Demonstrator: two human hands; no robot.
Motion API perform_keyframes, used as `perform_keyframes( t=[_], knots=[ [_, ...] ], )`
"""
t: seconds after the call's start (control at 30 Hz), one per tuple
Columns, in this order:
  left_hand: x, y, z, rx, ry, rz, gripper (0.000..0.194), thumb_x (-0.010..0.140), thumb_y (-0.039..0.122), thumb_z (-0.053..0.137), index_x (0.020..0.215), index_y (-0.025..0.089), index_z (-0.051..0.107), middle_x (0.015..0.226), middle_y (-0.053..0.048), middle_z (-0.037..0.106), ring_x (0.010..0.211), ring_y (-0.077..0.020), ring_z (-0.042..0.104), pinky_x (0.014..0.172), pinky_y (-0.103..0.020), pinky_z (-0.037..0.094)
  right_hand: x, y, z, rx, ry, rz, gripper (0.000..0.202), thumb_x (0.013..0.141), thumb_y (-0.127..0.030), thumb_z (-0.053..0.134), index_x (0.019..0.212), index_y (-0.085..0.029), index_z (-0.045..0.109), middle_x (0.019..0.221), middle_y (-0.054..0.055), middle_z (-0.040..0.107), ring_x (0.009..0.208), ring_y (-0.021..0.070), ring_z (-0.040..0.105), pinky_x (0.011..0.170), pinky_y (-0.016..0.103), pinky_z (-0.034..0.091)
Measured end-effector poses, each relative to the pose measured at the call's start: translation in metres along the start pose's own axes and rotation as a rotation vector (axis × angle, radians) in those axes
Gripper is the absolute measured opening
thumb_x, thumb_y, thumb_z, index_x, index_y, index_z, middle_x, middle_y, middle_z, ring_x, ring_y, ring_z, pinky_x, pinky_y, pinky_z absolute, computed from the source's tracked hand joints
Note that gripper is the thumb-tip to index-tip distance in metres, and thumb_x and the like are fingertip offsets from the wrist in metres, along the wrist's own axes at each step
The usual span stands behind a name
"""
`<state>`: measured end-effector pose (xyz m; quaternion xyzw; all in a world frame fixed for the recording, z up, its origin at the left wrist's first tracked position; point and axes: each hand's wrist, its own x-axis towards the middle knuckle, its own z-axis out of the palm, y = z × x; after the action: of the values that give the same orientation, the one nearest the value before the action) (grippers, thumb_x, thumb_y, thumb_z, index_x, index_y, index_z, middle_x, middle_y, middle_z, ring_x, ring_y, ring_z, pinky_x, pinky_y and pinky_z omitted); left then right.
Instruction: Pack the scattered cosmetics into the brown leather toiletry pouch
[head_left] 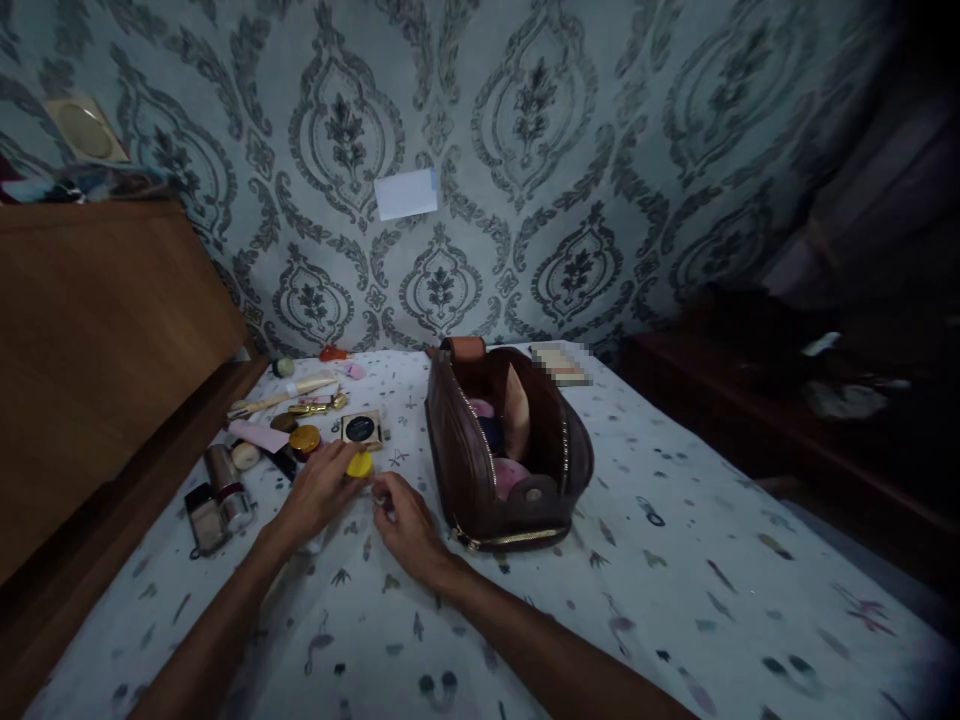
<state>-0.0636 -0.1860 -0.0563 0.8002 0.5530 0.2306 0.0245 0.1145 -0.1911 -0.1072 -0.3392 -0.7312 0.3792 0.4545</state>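
A small round yellow-topped container [360, 465] is at the fingertips of my left hand [324, 487], whose fingers close on its near side. Just to the right, my right hand [405, 520] has its fingers curled together; whatever may be in them is too small to make out. The open brown cosmetic bag [461, 465] stands beside my right hand, its zipped top spread wide. Inside it are pink round items [510, 478] and a tan triangular piece [516, 415]. Beyond my left hand lie a compact with a dark round centre [361, 429] and an amber-lidded jar [304, 440].
Bottles [229, 490], a pink tube [259, 436], makeup brushes [262, 403] and other cosmetics cover the left side of the patterned white cloth [525, 620]. A palette [561, 363] lies behind the bag. A wooden cabinet [105, 350] borders the left; wallpapered wall stands behind.
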Motion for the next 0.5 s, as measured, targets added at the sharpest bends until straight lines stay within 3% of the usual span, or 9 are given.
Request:
perform_keyframes(
  t=[0.1,0.27,0.5],
  knots=[
    [-0.002,0.004,0.0,-0.073,0.013,-0.001,0.037,0.09,0.032,0.062,0.125,0.023,0.058,0.113,-0.009,0.063,0.105,-0.0268,0.059,0.09,-0.039,0.047,0.0,0.005,0.001,0.039,0.042,0.009,0.042,0.077,-0.007,0.048,0.117,-0.019,0.053,0.106,0.007,0.064,0.097,0.0198,0.062,0.086,0.034,0.052],
    [-0.008,0.011,-0.003,-0.16,0.021,-0.068,0.038,0.089,0.039,0.065,0.124,0.024,0.06,0.115,-0.009,0.064,0.109,-0.0265,0.057,0.093,-0.038,0.045,0.002,0.01,0.002,0.063,0.066,0.023,0.038,0.081,-0.014,0.049,0.118,-0.021,0.053,0.11,0.008,0.065,0.091,0.0197,0.065,0.084,0.036,0.054],
    [-0.016,-0.002,-0.001,-0.391,0.003,-0.152,0.043,0.088,0.041,0.065,0.127,0.023,0.059,0.123,-0.009,0.064,0.115,-0.0283,0.057,0.101,-0.041,0.042,0.003,0.011,0.0,0.091,0.014,0.07,0.039,0.082,-0.022,0.05,0.121,-0.019,0.053,0.106,0.01,0.067,0.088,0.0203,0.067,0.078,0.036,0.056]
  ],
)
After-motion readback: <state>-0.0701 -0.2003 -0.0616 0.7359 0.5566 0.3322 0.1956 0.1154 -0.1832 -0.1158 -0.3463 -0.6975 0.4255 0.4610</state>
